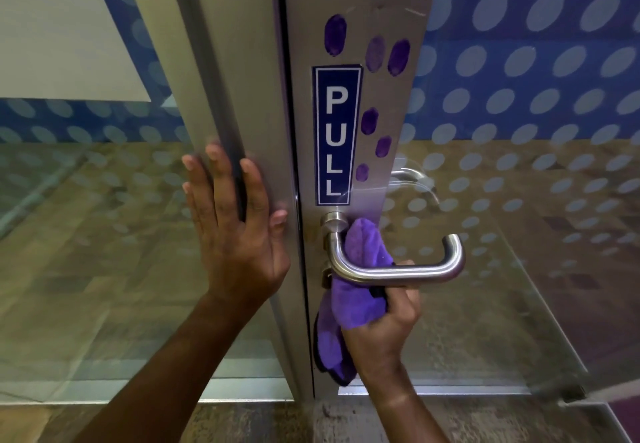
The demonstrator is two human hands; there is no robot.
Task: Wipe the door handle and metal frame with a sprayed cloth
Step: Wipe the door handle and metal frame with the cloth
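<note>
While the left hand (239, 231) lies flat, fingers straight, on the brushed metal frame (256, 103), the right hand (388, 318) grips a purple cloth (360, 248) tucked behind the door handle (398, 274) — below a PULL sticker (336, 134) (purple smudges beside it) — dotted glass (519, 103) all around.

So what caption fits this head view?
Right hand wipes the handle with a cloth; left hand braces the frame.

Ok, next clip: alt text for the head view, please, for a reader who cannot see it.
A person's right hand grips a purple cloth behind a steel lever door handle, while the left hand rests flat on the metal frame. Above the handle, a blue PULL sign and purple fingerprint marks sit on the door's metal stile.
</note>
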